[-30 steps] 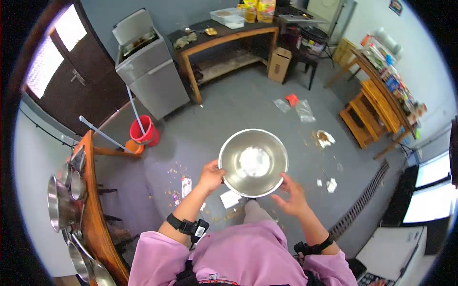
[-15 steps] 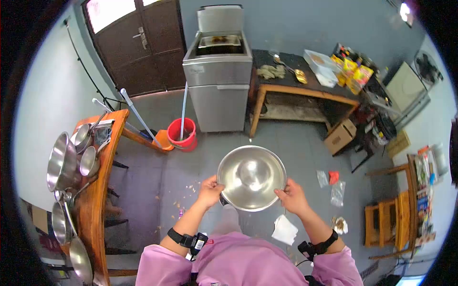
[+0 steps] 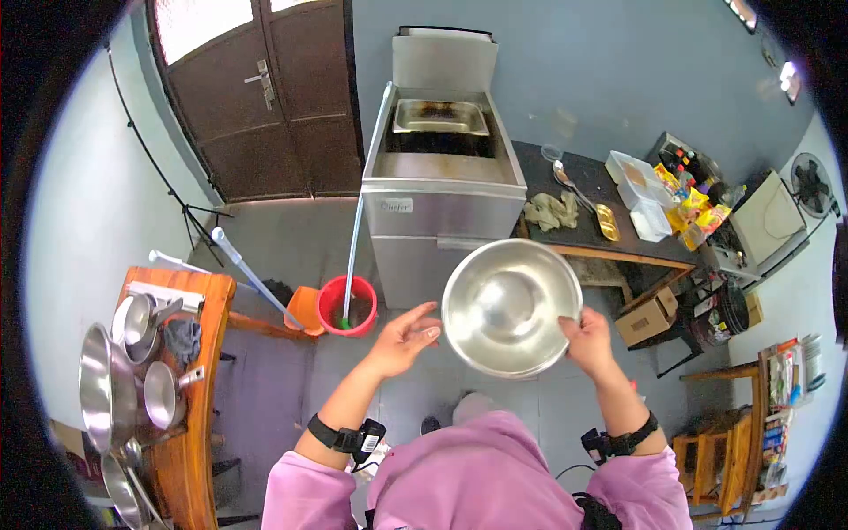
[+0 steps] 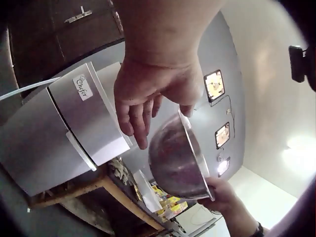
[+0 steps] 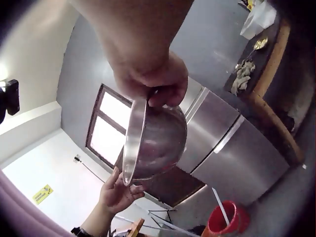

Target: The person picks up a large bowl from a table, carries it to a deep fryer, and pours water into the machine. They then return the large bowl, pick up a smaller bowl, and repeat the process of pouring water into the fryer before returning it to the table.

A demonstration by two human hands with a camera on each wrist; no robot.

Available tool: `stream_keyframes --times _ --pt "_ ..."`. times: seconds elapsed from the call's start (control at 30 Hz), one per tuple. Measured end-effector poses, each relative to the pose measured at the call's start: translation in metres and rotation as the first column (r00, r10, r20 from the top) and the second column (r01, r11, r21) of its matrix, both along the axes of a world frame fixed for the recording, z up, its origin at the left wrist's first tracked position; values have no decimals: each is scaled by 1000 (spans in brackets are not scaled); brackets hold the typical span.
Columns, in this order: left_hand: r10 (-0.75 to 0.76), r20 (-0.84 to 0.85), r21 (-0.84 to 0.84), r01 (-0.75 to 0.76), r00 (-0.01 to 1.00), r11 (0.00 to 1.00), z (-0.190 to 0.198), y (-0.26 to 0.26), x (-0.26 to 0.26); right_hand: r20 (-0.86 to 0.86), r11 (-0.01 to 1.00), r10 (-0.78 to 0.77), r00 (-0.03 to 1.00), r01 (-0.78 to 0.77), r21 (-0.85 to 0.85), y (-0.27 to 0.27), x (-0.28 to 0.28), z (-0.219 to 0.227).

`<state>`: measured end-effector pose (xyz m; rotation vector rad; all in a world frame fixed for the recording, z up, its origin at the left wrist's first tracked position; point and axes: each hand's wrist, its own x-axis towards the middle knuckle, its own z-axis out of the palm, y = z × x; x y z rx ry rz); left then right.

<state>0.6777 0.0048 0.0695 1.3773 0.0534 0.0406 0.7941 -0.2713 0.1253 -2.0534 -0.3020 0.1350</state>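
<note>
A shiny steel mixing bowl is held up in front of the body, its hollow facing up in the head view. My right hand grips the rim on the right side, thumb over the inside and fingers curled beneath, as the right wrist view shows. Just off the opposite rim is my left hand, its fingers spread and loosely bent. In the left wrist view those fingers hang beside the outer wall of the bowl without wrapping round it.
Ahead stands a steel fryer cabinet, with a red bucket at its left. A wooden table on the left bears steel pans and a large bowl. A dark worktop at right holds a cloth, ladle and tubs.
The view has turned and come nearer the fryer cabinet. The bowl has shifted right and up with the right hand, and the left hand has let go of its rim.
</note>
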Motion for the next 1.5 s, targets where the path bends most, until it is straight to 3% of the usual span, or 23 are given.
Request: stream_keyframes --times 0.03,0.07,0.13,0.3,0.33,0.4,0.47,0.53,0.57,0.6,0.7,0.8,0.83,0.9,1.03,1.07,1.17,1.27,1.4,1.43,1.5 --pt "43 18 -9 -43 999 999 0 8 6 41 997 21 999 -24 70 1 11 6" --pt "67 16 22 -67 998 997 -1 19 12 -115 995 -16 993 28 99 1 21 20" --pt "115 14 86 -115 993 990 -4 48 32 79 998 -18 997 14 57 -3 68 23" --pt "211 60 122 -217 976 968 -6 110 76 148 987 -103 984 83 135 26 161 87" --pt "240 73 152 -249 968 957 -4 131 102 111 993 -117 987 118 -6 44 192 110" --pt "302 62 195 -308 951 931 -7 155 112 577 996 -17 816 65 -64 62 250 96" --pt "327 28 198 -326 945 925 3 182 131 648 962 46 760 142 -234 101 285 121" --pt "325 2 282 -313 946 907 16 209 154 647 959 66 760 130 -251 152 338 132" --pt "374 -19 296 -352 927 888 21 212 158 718 914 128 684 200 -353 166 359 133" --pt "390 -19 297 -367 921 881 19 217 160 772 854 201 604 278 -440 178 375 130" --pt "413 -16 246 -397 911 884 0 241 174 796 812 321 514 283 -510 227 418 112" --pt "366 -55 429 -309 929 849 9 273 214 767 719 440 467 328 -613 277 453 86" --pt "342 8 371 -321 940 872 5 273 221 735 672 464 495 344 -656 286 456 72" --pt "333 -40 473 -276 942 837 14 276 230 665 568 504 551 368 -736 298 457 42" --pt "278 -5 626 -214 961 750 27 278 264 581 533 562 589 280 -799 309 472 0" --pt "250 19 676 -196 968 711 29 277 276 589 544 551 591 281 -791 312 479 -9" --pt "63 241 872 -245 969 423 18 281 317 560 556 511 652 247 -794 323 487 -33" --pt "-48 336 863 -287 941 415 30 264 351 539 576 480 693 214 -789 330 495 -54" --pt "-279 381 907 -297 882 299 17 261 387 480 603 411 775 164 -781 338 492 -68" --pt "-315 296 937 -211 902 278 15 262 395 487 640 372 790 162 -751 338 492 -72" --pt "-334 267 948 -186 904 257 4 264 408 430 663 314 846 129 -738 336 496 -81"
